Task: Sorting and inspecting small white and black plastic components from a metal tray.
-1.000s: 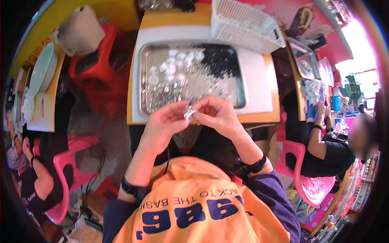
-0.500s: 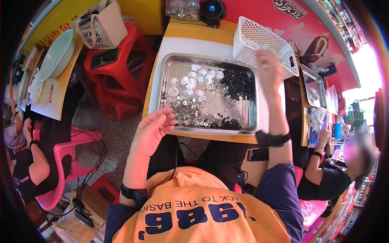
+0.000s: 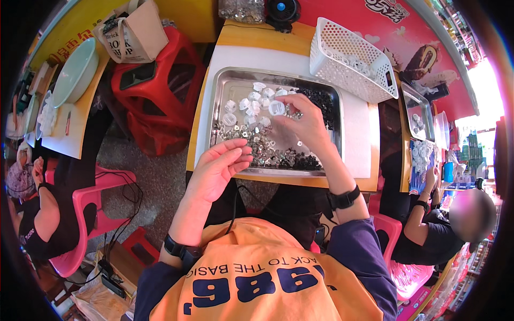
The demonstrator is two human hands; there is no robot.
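Pinched, by the look of it, between thumb and fingertip of the right hand (image 3: 306, 124): a small, round, whitish translucent plastic-looking piece (image 3: 277, 108), over the shiny rectangular metal tray (image 3: 341, 128), ahead and to the right of the left hand (image 3: 217, 165). Probably very light and stiff, perhaps smooth enough to twist out of a loose pinch, hardly fragile under gentle pressure. Best taken by opposite sides of the rim. Left hand half-curled, thumb near the fingers, apparently empty. Just left of the right fingertips, loose chunky white plastic-looking pieces (image 3: 250, 105); just beyond the left fingertips, small glossy clear bits (image 3: 235, 130).
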